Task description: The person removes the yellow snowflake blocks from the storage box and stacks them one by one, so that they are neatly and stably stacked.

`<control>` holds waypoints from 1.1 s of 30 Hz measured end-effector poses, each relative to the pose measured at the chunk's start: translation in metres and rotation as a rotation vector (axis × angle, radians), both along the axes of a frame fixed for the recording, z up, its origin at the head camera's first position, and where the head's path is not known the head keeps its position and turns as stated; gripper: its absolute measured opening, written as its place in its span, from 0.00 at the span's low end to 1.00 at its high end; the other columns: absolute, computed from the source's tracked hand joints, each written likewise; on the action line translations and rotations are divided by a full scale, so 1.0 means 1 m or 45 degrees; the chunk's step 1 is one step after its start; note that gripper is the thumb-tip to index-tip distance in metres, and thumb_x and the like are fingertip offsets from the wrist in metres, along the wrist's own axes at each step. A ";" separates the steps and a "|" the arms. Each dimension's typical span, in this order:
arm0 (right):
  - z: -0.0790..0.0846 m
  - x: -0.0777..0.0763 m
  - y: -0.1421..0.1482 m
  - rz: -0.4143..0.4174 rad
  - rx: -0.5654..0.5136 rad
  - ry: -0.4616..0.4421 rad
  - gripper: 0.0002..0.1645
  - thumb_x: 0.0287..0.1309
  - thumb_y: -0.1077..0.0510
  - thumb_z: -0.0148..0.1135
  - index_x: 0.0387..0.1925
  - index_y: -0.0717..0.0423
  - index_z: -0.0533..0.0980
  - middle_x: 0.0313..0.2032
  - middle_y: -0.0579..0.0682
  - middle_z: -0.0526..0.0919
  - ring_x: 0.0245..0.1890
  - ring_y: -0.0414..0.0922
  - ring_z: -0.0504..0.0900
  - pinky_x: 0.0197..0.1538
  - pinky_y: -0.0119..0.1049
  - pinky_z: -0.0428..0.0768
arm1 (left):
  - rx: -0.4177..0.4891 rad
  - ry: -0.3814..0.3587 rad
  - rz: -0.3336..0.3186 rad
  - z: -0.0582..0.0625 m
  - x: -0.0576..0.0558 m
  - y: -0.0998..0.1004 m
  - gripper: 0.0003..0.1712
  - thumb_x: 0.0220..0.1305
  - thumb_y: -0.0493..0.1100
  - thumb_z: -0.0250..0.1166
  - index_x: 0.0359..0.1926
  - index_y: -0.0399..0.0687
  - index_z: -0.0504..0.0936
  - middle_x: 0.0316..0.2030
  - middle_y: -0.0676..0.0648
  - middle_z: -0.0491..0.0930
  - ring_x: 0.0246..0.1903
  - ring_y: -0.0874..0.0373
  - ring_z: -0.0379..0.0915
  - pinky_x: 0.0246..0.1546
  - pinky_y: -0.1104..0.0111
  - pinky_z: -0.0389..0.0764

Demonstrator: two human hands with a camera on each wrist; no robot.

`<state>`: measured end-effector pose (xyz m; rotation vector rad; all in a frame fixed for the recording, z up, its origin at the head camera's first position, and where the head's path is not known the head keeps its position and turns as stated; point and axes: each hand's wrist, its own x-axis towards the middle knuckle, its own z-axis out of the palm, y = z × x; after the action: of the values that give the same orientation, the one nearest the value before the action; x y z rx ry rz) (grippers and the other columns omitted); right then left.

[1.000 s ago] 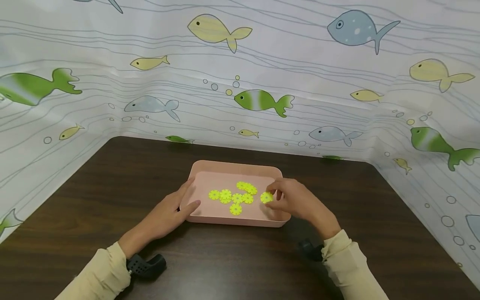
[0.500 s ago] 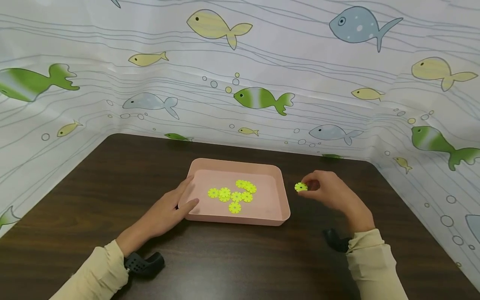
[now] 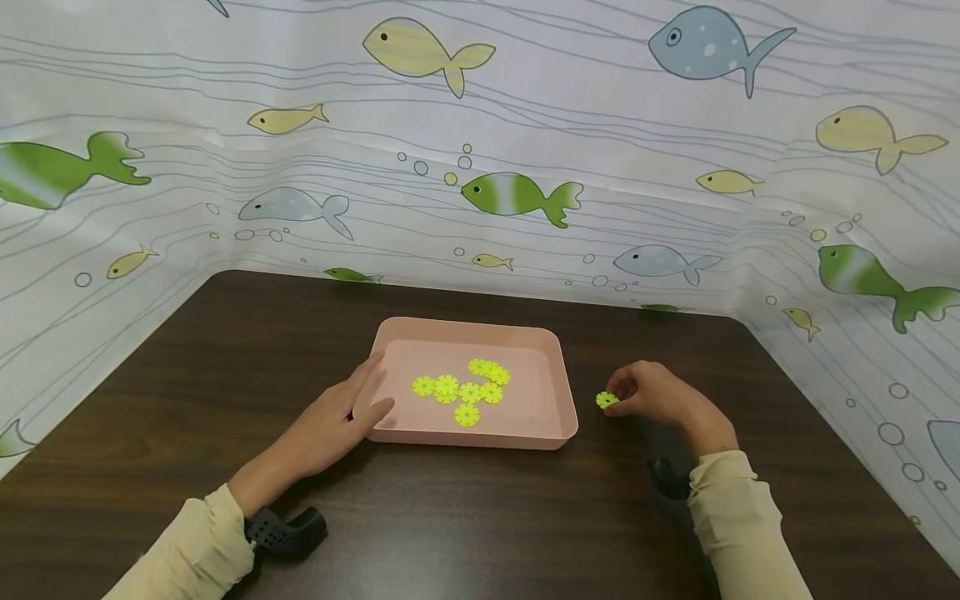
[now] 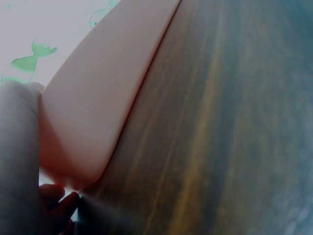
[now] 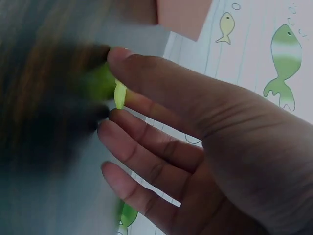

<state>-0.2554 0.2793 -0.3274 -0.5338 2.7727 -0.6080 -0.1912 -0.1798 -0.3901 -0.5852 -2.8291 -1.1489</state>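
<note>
In the head view, the right hand [image 3: 670, 403] has lowered a notched yellow-green plastic disc [image 3: 606, 401], seemingly singling it out, beside the pink rectangular tray [image 3: 465, 332] the left hand [image 3: 330, 423] holds. The left wrist view shows the tray's wall; the right, a grip pinching the disc.

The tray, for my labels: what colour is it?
The tray is plain pale pink, seen best in the head view.
</note>
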 end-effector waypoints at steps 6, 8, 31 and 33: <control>0.001 0.000 0.001 -0.006 0.028 -0.020 0.15 0.55 0.58 0.78 0.38 0.64 0.84 0.35 0.50 0.86 0.38 0.47 0.83 0.46 0.49 0.84 | -0.008 0.006 -0.003 0.002 0.000 0.000 0.45 0.79 0.61 0.52 0.84 0.46 0.46 0.80 0.37 0.52 0.76 0.36 0.54 0.70 0.35 0.59; 0.002 0.000 0.002 -0.008 0.032 -0.023 0.15 0.55 0.58 0.78 0.38 0.65 0.84 0.36 0.51 0.86 0.38 0.48 0.83 0.46 0.49 0.84 | -0.007 0.000 -0.001 0.001 -0.001 0.000 0.45 0.79 0.61 0.52 0.84 0.47 0.46 0.80 0.37 0.51 0.76 0.36 0.54 0.70 0.35 0.59; 0.013 0.009 -0.010 0.008 0.140 0.009 0.25 0.63 0.52 0.71 0.50 0.70 0.80 0.34 0.53 0.81 0.34 0.47 0.78 0.40 0.47 0.81 | 0.004 0.008 0.001 0.000 0.002 0.001 0.45 0.79 0.61 0.52 0.84 0.47 0.46 0.80 0.37 0.53 0.76 0.35 0.54 0.70 0.35 0.60; 0.015 0.010 -0.014 0.012 0.128 0.055 0.23 0.65 0.52 0.69 0.50 0.69 0.80 0.33 0.52 0.81 0.33 0.47 0.78 0.39 0.46 0.81 | 0.003 0.008 0.000 0.001 0.002 0.000 0.45 0.79 0.61 0.52 0.84 0.47 0.46 0.80 0.37 0.53 0.76 0.36 0.54 0.70 0.35 0.60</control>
<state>-0.2458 0.2658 -0.3127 -0.5443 2.8211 -0.4579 -0.1888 -0.1797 -0.3887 -0.5876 -2.8227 -1.1480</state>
